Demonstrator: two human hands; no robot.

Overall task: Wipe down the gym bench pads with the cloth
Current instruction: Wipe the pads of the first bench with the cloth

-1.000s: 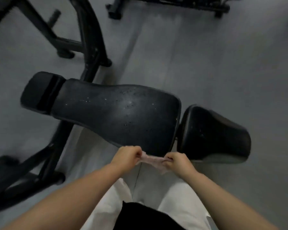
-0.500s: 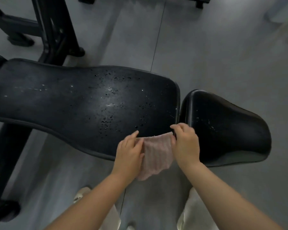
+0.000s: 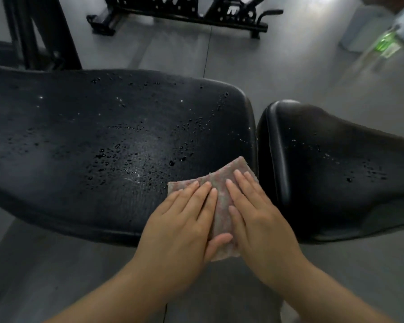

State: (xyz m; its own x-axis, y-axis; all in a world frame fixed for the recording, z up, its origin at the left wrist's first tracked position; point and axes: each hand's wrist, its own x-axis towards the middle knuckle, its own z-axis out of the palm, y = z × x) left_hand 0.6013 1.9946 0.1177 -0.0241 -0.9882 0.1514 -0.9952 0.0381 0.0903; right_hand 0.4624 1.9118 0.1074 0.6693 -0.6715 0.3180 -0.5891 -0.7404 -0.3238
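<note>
Two bare forearms, no sleeves, hands (image 3: 222,220) without rings

Beyond me, a black metal equipment frame (image 3: 180,15) stands on the grey tiled floor (image 3: 289,73); a green-lit bottle (image 3: 384,41) blurs at far right.

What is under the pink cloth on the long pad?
The cloth lies on the near right corner of the long pad, and its near edge hangs past the pad's rim. Both hands, left and right, press flat on it. Any droplets beneath are covered.
</note>
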